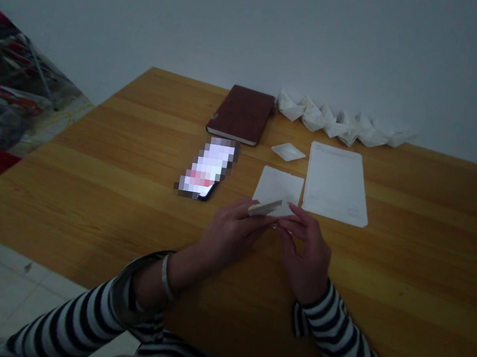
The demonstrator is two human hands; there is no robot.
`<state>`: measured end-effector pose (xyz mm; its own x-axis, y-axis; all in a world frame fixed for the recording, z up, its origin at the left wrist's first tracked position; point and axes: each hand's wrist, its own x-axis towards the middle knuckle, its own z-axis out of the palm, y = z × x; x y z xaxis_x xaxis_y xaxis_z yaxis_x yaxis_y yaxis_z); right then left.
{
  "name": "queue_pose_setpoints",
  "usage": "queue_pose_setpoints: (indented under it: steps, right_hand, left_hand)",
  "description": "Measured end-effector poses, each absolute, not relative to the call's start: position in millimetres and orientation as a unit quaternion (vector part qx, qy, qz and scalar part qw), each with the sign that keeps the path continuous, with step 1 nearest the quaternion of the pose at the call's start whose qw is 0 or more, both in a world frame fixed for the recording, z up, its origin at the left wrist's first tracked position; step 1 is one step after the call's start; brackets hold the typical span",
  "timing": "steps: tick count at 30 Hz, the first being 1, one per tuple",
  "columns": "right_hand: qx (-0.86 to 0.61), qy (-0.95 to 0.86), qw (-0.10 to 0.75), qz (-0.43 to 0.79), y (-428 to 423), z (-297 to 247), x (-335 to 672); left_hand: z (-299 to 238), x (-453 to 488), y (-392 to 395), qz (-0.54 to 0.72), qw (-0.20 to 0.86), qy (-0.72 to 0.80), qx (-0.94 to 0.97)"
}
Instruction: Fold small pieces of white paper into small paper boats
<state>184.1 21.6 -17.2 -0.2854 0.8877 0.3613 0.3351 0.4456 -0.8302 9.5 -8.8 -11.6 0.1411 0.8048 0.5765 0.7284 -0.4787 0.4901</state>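
Both my hands meet over the middle of the wooden table [84,178] and pinch a small folded white paper piece [266,208]. My left hand [229,234] grips its left end with curled fingers. My right hand [306,252] holds the right end, fingers closed. Just behind the hands lies a square white sheet [280,186]. A small finished paper boat [288,151] sits farther back.
A stack of white paper [337,183] lies right of the square sheet. Several paper boats [342,124] line the far edge by the wall. A brown notebook [242,114] and a lit phone [207,170] are at the left. Clutter lies on the floor at the left.
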Motion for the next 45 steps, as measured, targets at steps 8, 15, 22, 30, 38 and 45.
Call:
queue_pose_setpoints:
  steps: [8, 15, 22, 30, 38, 45]
  right_hand:
    - [-0.400, -0.811, 0.382, 0.192, 26, -21, 187]
    - [-0.392, -0.832, 0.364, 0.146, 23, -17, 182]
    - [-0.380, -0.853, 0.338, 0.121, 22, -16, 180]
    - [-0.357, -0.871, 0.323, 0.100, 21, -11, 177]
    - [-0.340, -0.871, 0.337, 0.111, 20, -14, 177]
    - [-0.389, -0.786, 0.404, 0.262, 19, -14, 182]
  left_hand:
    - [-4, 9, -7, 0.321, 0.024, 0.492, 0.809]
    - [1, 12, -8, 0.255, -0.004, 0.488, 0.835]
    - [3, 14, -8, 0.251, -0.013, 0.485, 0.837]
    - [2, 16, -9, 0.270, -0.045, 0.474, 0.837]
    - [4, 17, -8, 0.272, -0.042, 0.497, 0.823]
    - [6, 13, -2, 0.444, 0.281, 0.638, 0.563]
